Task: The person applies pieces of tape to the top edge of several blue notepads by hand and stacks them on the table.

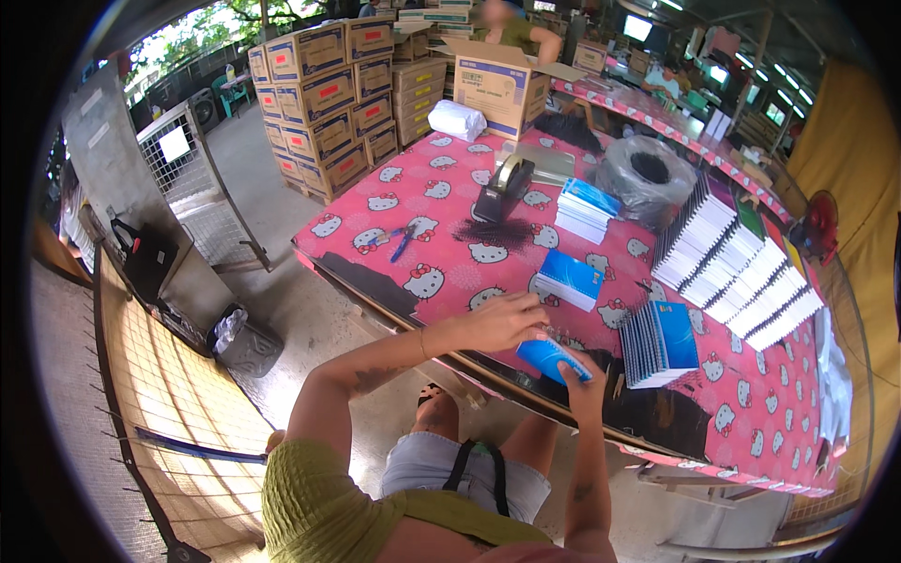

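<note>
My right hand (584,373) grips a small blue-covered notebook (544,357) at the table's near edge, tilted, with the thumb on its cover. Over the far left corner of that notebook is my left hand (511,321), its fingers bent and the tips pinched together. What sits between those fingertips is too small to tell. Just beyond lies a short stack of blue-covered notebooks (570,277), and farther back another stack (587,208). To the right of my hands stands a pile of spiral-bound blue notebooks (660,343), their black coils facing left.
Long rows of spiral notebooks (732,258) fill the pink table's (375,220) right side. A tape dispenser (504,190), loose black coils (492,234), pens (404,244) and a plastic-wrapped roll (648,174) lie around. Behind are an open carton (493,94), stacked cartons (324,103) and another person (516,36).
</note>
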`<state>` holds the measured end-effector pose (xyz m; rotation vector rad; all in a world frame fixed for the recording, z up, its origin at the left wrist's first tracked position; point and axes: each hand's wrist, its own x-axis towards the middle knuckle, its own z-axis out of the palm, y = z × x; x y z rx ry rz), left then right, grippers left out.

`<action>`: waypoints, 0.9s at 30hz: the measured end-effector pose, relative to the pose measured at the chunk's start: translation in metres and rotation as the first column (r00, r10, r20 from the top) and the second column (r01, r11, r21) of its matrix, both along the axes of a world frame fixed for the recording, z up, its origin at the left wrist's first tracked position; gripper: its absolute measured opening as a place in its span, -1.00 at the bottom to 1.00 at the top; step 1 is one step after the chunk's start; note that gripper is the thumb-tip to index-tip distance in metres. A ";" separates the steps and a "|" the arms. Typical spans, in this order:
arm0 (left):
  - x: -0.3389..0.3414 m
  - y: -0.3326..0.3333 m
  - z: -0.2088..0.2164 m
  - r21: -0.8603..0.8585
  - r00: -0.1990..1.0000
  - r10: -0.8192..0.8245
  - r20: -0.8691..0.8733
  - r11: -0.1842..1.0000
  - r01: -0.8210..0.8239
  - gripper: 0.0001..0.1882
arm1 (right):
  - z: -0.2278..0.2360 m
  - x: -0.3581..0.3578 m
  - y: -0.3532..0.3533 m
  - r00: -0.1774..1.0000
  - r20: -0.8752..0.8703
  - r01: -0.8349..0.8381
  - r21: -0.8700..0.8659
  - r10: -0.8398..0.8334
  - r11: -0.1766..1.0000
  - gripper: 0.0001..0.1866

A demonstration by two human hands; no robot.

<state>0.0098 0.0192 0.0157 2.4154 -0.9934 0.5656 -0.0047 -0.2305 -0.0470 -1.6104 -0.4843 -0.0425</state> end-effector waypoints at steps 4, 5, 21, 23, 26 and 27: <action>-0.032 -0.032 -0.014 0.131 0.907 0.331 0.260 0.918 -0.373 -0.33 | -0.002 -0.010 0.005 0.992 -0.040 0.126 0.069 -0.123 0.990 -0.71; -0.043 -0.037 -0.034 0.097 0.942 0.315 0.115 0.940 -0.326 -0.23 | 0.002 -0.014 0.007 0.984 -0.077 0.164 0.074 -0.159 0.984 -0.72; -0.016 -0.015 0.015 -0.086 0.974 -0.192 -0.124 0.980 0.182 -0.79 | 0.020 -0.027 -0.011 0.995 -0.094 -0.003 0.082 0.010 0.997 -0.72; -0.015 -0.015 0.011 -0.078 0.970 -0.221 -0.105 0.974 0.213 -0.79 | 0.020 -0.030 -0.012 0.995 -0.095 -0.016 0.101 0.026 0.995 -0.72; -0.014 -0.016 0.012 -0.071 0.969 -0.211 -0.132 0.977 0.203 -0.79 | 0.032 -0.032 -0.014 0.995 -0.092 -0.018 0.047 0.023 0.999 -0.71; -0.015 -0.019 0.019 -0.058 0.972 -0.201 -0.120 0.979 0.195 -0.79 | 0.031 -0.032 -0.014 0.995 -0.101 -0.011 0.061 0.017 0.998 -0.71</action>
